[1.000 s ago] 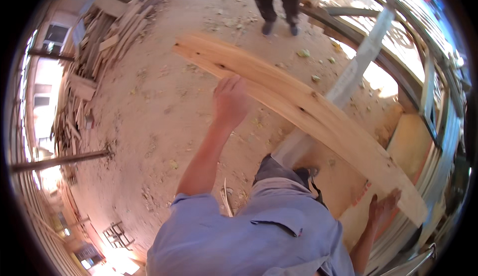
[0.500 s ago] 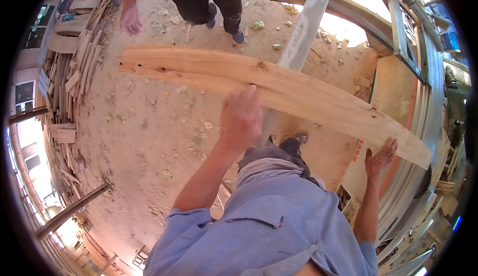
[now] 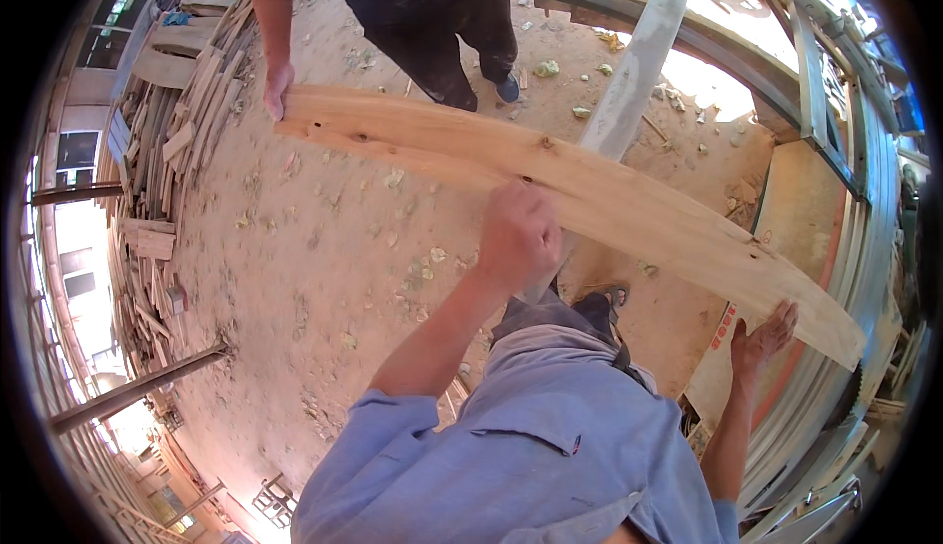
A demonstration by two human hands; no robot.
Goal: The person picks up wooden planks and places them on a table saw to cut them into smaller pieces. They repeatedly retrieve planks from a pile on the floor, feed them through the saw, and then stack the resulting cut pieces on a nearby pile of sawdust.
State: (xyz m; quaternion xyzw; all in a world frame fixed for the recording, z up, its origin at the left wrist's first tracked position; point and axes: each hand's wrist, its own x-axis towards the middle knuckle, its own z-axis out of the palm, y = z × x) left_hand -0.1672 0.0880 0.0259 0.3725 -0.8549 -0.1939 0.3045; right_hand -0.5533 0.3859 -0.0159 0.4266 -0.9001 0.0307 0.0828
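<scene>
A long, pale wooden plank (image 3: 648, 200) with curved edges and several dark knots stretches across the view, lying over a grey beam (image 3: 643, 63). My left hand (image 3: 521, 238) is closed at the plank's near edge around the middle; its fingertips are partly hidden. Toward the right end, my right hand (image 3: 764, 340) rests at the near edge with fingers stretched out over the wood and the thumb apart. At the far left end, a co-worker's hand (image 3: 279, 90) is on the plank's tip.
The co-worker in dark clothes (image 3: 422, 14) stands beyond the plank. Stacked wood strips (image 3: 192, 102) line the left side. A metal frame (image 3: 835, 141) and long strips (image 3: 796, 407) occupy the right. Leaves and scraps litter the dirt floor (image 3: 324, 269).
The co-worker has come closer, and their hand, earlier apart from the plank, now touches its far left end. Plank and surroundings appear shifted slightly right. My hands remain at the near edge.
</scene>
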